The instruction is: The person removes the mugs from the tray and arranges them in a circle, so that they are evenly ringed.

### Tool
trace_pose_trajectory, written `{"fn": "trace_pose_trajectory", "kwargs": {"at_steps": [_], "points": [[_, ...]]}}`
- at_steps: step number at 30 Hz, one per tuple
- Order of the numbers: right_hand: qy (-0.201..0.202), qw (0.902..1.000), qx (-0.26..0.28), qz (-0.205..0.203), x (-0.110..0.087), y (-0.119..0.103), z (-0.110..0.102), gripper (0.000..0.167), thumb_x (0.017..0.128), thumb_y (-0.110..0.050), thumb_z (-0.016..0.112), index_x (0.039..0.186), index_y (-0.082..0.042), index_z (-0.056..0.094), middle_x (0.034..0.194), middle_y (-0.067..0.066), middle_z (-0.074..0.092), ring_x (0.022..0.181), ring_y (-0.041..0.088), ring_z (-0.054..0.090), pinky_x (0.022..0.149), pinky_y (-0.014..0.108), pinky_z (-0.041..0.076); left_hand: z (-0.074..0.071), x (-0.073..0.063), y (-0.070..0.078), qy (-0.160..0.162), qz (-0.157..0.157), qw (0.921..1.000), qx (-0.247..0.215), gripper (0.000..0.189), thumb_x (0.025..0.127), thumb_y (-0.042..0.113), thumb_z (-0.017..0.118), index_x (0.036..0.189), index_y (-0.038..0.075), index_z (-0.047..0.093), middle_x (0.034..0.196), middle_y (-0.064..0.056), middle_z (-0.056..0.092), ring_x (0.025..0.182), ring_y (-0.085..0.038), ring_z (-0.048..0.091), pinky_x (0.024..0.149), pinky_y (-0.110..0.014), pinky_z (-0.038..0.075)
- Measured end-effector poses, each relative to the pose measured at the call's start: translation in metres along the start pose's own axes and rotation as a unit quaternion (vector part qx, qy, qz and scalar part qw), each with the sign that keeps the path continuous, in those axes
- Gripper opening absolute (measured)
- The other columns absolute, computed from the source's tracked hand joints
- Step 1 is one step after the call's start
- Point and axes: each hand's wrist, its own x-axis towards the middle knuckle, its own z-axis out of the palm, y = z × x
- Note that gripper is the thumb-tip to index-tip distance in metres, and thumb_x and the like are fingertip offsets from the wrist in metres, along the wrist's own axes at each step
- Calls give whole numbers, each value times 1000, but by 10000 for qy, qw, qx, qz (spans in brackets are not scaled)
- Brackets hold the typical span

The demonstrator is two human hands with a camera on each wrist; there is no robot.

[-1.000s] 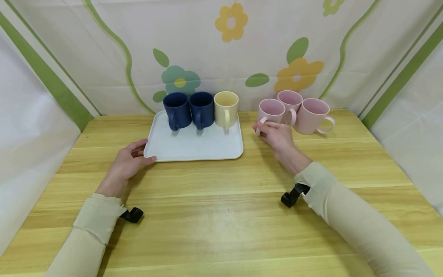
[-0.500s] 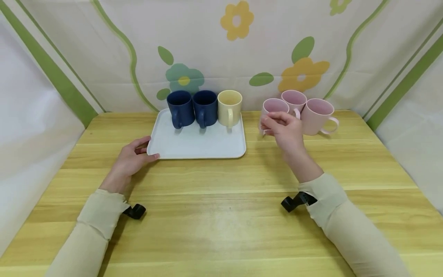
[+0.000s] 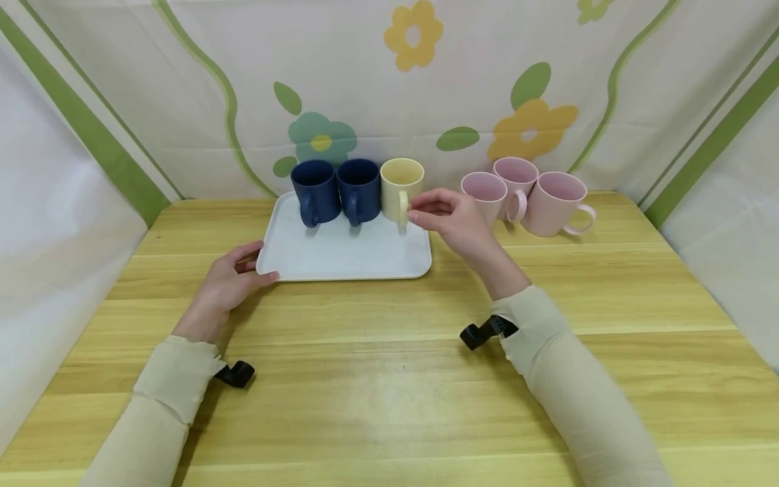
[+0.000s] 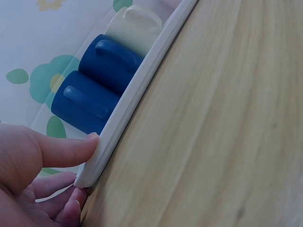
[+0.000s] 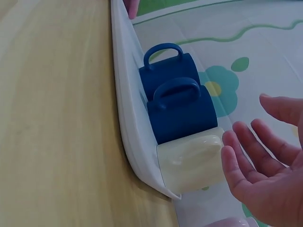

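Observation:
My left hand (image 3: 225, 287) grips the near left corner of a white tray (image 3: 341, 257); its thumb lies on the rim and other fingers are at the side and underneath in the left wrist view. Two dark blue mugs (image 3: 322, 199) and a pale yellow mug (image 3: 391, 203) stand upright in a row along the tray's back, handles toward me. My right hand (image 3: 459, 226) hovers beside the yellow mug's handle (image 3: 404, 208). In the right wrist view its fingers (image 5: 255, 149) are spread, loosely bent and hold nothing.
Right of the tray, three pink mugs stand grouped on the wooden table (image 3: 365, 379): a front left one (image 3: 494, 203), a rear one (image 3: 516, 170) and a right one (image 3: 541, 213). A flowered curtain (image 3: 365, 88) hangs close behind the mugs.
My right hand has let go of the front left pink mug's handle and moved left to the yellow mug. The left hand stays on the tray.

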Motion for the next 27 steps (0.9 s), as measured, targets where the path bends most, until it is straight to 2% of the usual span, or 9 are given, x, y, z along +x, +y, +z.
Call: {"fn": "trace_pose_trajectory", "kwargs": {"at_steps": [3,11,20,23,27], "points": [[-6,10000,-14,42,8,1,1,36,99,-15,77,130,1,69,117,4,75,104,14,69,93,23,54,-1,0,-1,8,-8,10000,16,88,99,26,77,170,16,27,167,-18,39,140,-34,41,96,-27,40],[118,9998,41,184,23,9,3,35,98,-14,77,130,-2,71,113,1,75,101,13,69,88,21,56,-1,0,-2,-10,4,10000,-24,88,99,24,76,171,17,26,170,-17,37,141,-34,40,97,-28,39],[500,9974,-3,527,33,13,5,31,97,-15,78,125,-3,72,108,2,72,95,13,69,86,23,58,-1,1,-1,-23,5,10000,-19,89,99,26,77,171,17,26,169,-16,38,142,-35,40,99,-29,39],[483,9962,21,725,35,13,7,32,97,-15,79,125,-3,71,109,4,72,96,13,70,92,29,60,-2,1,-1,-30,15,10000,-23,89,98,27,77,171,16,26,169,-16,38,142,-35,41,99,-29,39],[400,9932,399,1021,38,14,9,36,97,-12,78,129,-1,68,114,7,71,100,15,71,103,38,59,-1,1,0,-37,56,10000,-13,89,99,26,77,171,16,26,169,-16,39,141,-34,41,99,-29,39]]}}
